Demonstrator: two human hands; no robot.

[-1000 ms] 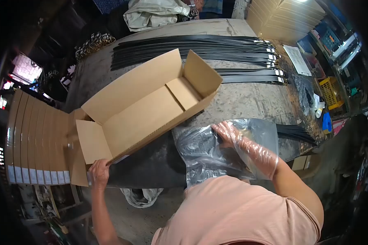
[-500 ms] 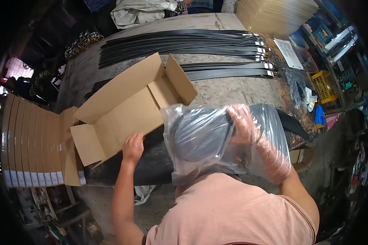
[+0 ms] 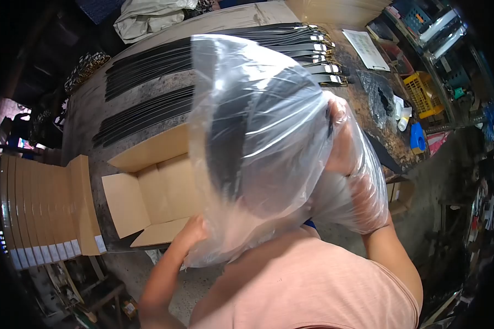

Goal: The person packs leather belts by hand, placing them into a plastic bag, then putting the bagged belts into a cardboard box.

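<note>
A large clear plastic bag (image 3: 291, 137) is raised in front of me, with a coil of black straps (image 3: 225, 131) showing through it. My right hand (image 3: 343, 131) is inside the bag, its fingers curled at the right edge of the coil and closed on it through the film. Lower down, my left hand (image 3: 195, 229) is closed at the bag's lower left edge, its fingertips partly hidden by the film. Behind that hand lies an opened cardboard box (image 3: 164, 192) with its flaps spread, its right side covered by the bag.
Rows of black belts (image 3: 153, 71) with buckles lie across the worktable (image 3: 82, 131). Flat cardboard boxes (image 3: 44, 208) stand packed together at the left. Toward the right are a clipboard (image 3: 366, 49), a yellow basket (image 3: 422, 94) and a blue object (image 3: 417, 137).
The bagged coil has been lifted and tilted upright, shifting left. My left hand has moved from the box's edge to the bag. The box now sits lower in view, turned, with its flaps spread.
</note>
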